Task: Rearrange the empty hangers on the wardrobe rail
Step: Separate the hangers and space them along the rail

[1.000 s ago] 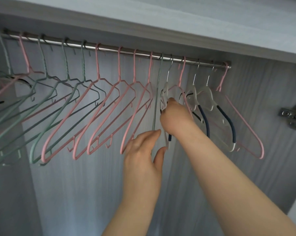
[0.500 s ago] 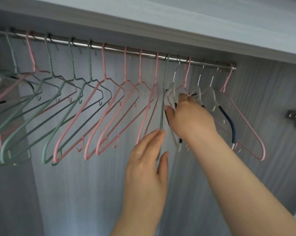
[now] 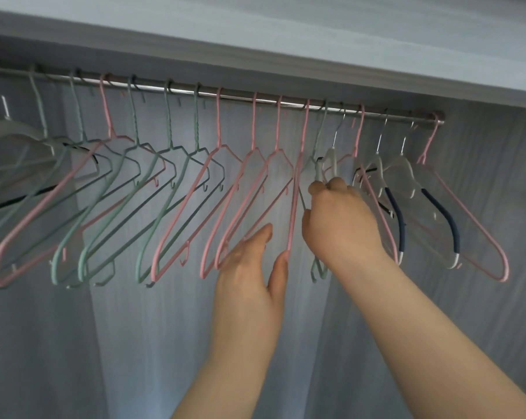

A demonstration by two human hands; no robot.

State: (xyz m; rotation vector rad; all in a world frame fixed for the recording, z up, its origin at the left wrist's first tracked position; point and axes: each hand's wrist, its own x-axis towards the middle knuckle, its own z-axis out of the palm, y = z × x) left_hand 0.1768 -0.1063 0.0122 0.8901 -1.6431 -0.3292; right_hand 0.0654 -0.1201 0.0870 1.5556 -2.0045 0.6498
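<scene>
Two hands up at the wardrobe rail (image 3: 225, 93)

A row of green and pink hangers (image 3: 168, 116) hangs along the rail toward ten o'clock of my left hand (image 3: 252, 267). That hand is flat, fingers straight, its thumb touching the bottom corner of a pink hanger (image 3: 295, 192) turned edge-on. At two o'clock from it my right hand (image 3: 340, 219) curls round the green hanger (image 3: 319, 131), hooked on the rail. Past it at two o'clock hang clear hangers (image 3: 403, 167), then the end pink hanger (image 3: 479, 225).
</scene>
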